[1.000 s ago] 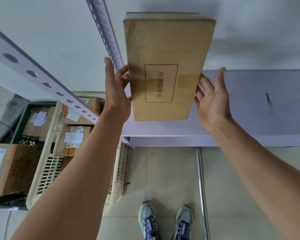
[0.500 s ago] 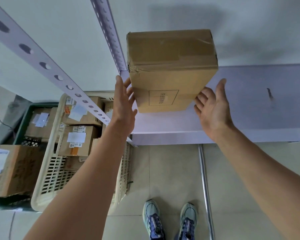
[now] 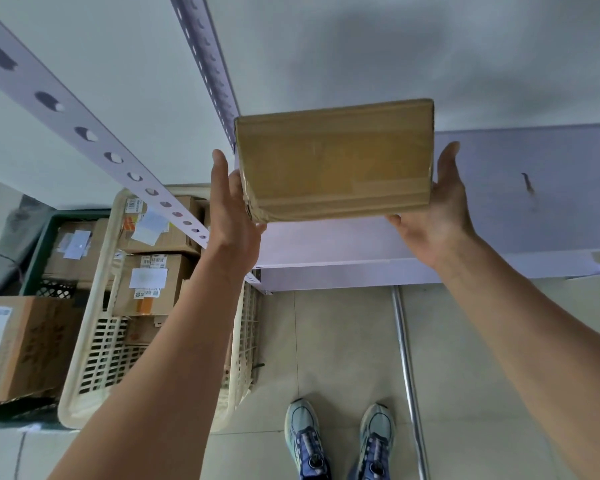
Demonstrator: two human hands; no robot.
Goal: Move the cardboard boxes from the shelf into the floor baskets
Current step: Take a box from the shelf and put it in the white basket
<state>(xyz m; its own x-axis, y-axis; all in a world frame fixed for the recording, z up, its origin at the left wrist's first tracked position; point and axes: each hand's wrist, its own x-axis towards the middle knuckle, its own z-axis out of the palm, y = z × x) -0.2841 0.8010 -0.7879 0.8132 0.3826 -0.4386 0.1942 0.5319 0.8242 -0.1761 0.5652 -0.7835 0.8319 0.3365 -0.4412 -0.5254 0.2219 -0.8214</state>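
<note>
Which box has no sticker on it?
The box held up between both hands has none showing. The boxes down in the baskets wear white labels.

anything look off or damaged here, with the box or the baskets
Mostly fine. The cardboard box sits level between the left hand and right hand, tape wrinkled at one corner. A larger box perches tilted on the green basket rim.

White labels (image 3: 148, 277) with barcodes sit on the boxes in the cream basket (image 3: 94, 327), all too small to read.
</note>
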